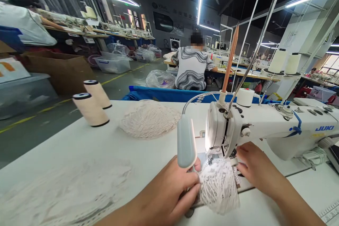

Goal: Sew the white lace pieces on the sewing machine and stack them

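Observation:
A bunched piece of white lace [218, 187] lies under the needle and presser foot [210, 159] of a white sewing machine [265, 123], its loose strands hanging toward me. My left hand [181, 185] pinches the lace's left edge, fingers curled, with a grey lamp [185, 141] hiding part of the knuckles. On the other side, my right hand [254, 164] is closed at the lace's right edge beside the needle. Its fingertips are partly hidden behind the machine head.
A heap of cream lace [149, 118] and two cream thread cones [91, 109] rest on the white table [127, 155]. A blurred whitish, sheer-looking pile [69, 187] lies at front left. A brown pencil [230, 58] stands upright on the machine. Ahead, a person [192, 65] sits at another table.

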Available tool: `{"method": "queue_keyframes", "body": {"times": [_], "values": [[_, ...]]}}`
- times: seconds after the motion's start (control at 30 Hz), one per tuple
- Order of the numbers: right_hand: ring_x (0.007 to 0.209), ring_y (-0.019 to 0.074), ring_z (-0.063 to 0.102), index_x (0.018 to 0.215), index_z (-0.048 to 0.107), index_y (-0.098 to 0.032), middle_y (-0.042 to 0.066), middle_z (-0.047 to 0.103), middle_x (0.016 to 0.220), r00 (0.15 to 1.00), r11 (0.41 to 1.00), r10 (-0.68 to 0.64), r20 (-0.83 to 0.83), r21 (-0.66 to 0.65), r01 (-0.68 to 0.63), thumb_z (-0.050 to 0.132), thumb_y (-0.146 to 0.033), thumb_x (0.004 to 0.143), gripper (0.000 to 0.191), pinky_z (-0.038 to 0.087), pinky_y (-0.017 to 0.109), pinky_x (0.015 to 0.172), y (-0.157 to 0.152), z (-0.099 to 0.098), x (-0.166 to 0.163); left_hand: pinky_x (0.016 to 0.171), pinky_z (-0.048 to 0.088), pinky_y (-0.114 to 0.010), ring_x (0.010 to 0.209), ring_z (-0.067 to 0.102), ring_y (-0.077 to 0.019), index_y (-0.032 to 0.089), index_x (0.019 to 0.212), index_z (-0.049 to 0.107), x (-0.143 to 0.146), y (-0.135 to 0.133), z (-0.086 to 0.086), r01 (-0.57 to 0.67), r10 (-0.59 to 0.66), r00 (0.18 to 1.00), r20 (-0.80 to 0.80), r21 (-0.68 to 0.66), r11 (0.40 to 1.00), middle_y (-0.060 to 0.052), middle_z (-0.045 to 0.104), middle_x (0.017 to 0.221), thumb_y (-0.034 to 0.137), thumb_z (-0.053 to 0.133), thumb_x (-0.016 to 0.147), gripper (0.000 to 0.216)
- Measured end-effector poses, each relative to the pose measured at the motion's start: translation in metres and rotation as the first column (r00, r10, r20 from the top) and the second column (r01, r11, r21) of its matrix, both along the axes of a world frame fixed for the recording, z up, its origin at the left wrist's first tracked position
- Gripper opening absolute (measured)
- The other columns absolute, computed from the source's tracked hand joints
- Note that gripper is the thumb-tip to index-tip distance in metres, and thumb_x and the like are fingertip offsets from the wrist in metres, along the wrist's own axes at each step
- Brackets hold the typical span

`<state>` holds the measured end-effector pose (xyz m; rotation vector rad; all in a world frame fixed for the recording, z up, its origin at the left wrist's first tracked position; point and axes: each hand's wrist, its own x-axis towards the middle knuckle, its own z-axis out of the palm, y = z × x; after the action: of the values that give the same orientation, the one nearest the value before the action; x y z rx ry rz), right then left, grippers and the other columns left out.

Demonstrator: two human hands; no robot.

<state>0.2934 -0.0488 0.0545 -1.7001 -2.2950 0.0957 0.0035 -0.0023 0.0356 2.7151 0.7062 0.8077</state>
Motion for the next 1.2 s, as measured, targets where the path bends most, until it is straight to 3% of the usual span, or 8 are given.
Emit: {"method": "queue_keyframes", "body": {"times": [0.07, 0.17, 0.27, 0.4, 0.5, 0.67, 0.93, 1.2], "values": [[0.099, 0.0254, 0.068, 0.109, 0.070, -0.024, 0.005, 0.072, 0.110, 0.998, 0.999, 0.000, -0.056, -0.052, -0.003, 0.075, -0.006, 0.092, 0.025, 0.051, 0.034, 0.080, 0.000, 0.006, 0.013, 0.083, 0.053, -0.036, 0.097, 0.064, -0.0248, 0.023, 0.086, 0.072, 0.000, -0.002, 0.000, 0.045, -0.044, 0.999, 0.023, -0.020, 0.999, -0.008, 0.070, 0.112, 0.012, 0.046, 0.101, 0.032], [0.100, 0.0277, 0.068, 0.112, 0.072, -0.024, 0.006, 0.074, 0.108, 0.999, 0.996, -0.036, 0.037, -0.084, 0.039, 0.069, 0.001, 0.088, 0.034, 0.051, 0.037, 0.081, 0.001, 0.012, 0.027, 0.089, 0.055, -0.039, 0.104, 0.065, -0.0265, 0.025, 0.109, 0.075, 0.000, 0.001, 0.000, 0.039, -0.039, 0.999, -0.004, -0.022, 0.999, -0.007, 0.071, 0.119, 0.013, 0.048, 0.101, 0.030], [0.094, 0.0280, 0.068, 0.102, 0.073, -0.022, 0.007, 0.074, 0.099, 0.994, 0.994, -0.103, 0.037, -0.014, 0.104, 0.058, 0.001, 0.094, 0.029, 0.050, 0.038, 0.080, 0.000, 0.014, 0.024, 0.086, 0.056, -0.037, 0.099, 0.066, -0.0250, 0.023, 0.098, 0.073, 0.000, 0.004, -0.002, 0.035, -0.037, 0.998, -0.042, -0.049, 0.998, -0.006, 0.071, 0.112, 0.014, 0.048, 0.102, 0.027], [0.105, 0.0258, 0.067, 0.115, 0.071, -0.025, 0.006, 0.075, 0.111, 0.958, 0.980, 0.198, -0.206, 0.037, -0.194, 0.060, -0.021, 0.106, 0.015, 0.053, 0.037, 0.090, -0.009, 0.006, -0.011, 0.087, 0.052, -0.040, 0.095, 0.067, -0.0247, 0.023, 0.092, 0.070, 0.003, 0.004, -0.010, 0.052, -0.053, 0.999, -0.013, -0.052, 0.997, -0.007, 0.071, 0.116, 0.018, 0.052, 0.101, 0.022], [0.106, 0.0243, 0.064, 0.115, 0.070, -0.026, 0.004, 0.074, 0.114, 0.926, 0.931, 0.360, -0.109, -0.010, -0.364, 0.067, -0.019, 0.101, 0.016, 0.050, 0.037, 0.097, -0.012, -0.005, -0.031, 0.087, 0.051, -0.040, 0.095, 0.068, -0.0252, 0.025, 0.098, 0.070, 0.004, 0.004, -0.016, 0.092, -0.092, 0.996, 0.005, -0.073, 0.993, -0.006, 0.072, 0.114, 0.022, 0.056, 0.102, 0.015], [0.100, 0.0255, 0.058, 0.086, 0.064, -0.022, 0.006, 0.070, 0.102, 0.975, 0.977, 0.208, 0.074, 0.025, -0.210, 0.063, -0.001, 0.087, 0.021, 0.046, 0.038, 0.089, -0.005, -0.012, -0.022, 0.085, 0.050, -0.039, 0.095, 0.068, -0.0250, 0.026, 0.109, 0.068, 0.007, 0.002, -0.022, 0.127, -0.128, 0.992, -0.003, -0.106, 0.986, -0.005, 0.073, 0.114, 0.021, 0.059, 0.099, 0.015], [0.096, 0.0232, 0.060, 0.094, 0.065, -0.024, 0.002, 0.073, 0.102, 0.941, 0.941, 0.338, 0.032, 0.023, -0.338, 0.060, -0.001, 0.090, 0.023, 0.044, 0.036, 0.088, -0.011, -0.010, -0.032, 0.087, 0.052, -0.040, 0.100, 0.068, -0.0264, 0.025, 0.109, 0.066, 0.009, -0.003, -0.025, 0.132, -0.132, 0.991, 0.008, -0.013, 0.991, -0.006, 0.075, 0.115, 0.016, 0.059, 0.097, 0.016], [0.097, 0.0245, 0.059, 0.101, 0.067, -0.025, 0.003, 0.073, 0.101, 0.947, 0.947, 0.319, 0.048, 0.030, -0.321, 0.060, -0.003, 0.095, 0.024, 0.043, 0.037, 0.088, -0.010, -0.017, -0.028, 0.084, 0.053, -0.039, 0.097, 0.070, -0.0253, 0.026, 0.106, 0.069, 0.012, -0.004, -0.026, 0.103, -0.106, 0.994, 0.033, 0.061, 0.993, -0.003, 0.079, 0.109, 0.014, 0.063, 0.094, 0.018]]}}
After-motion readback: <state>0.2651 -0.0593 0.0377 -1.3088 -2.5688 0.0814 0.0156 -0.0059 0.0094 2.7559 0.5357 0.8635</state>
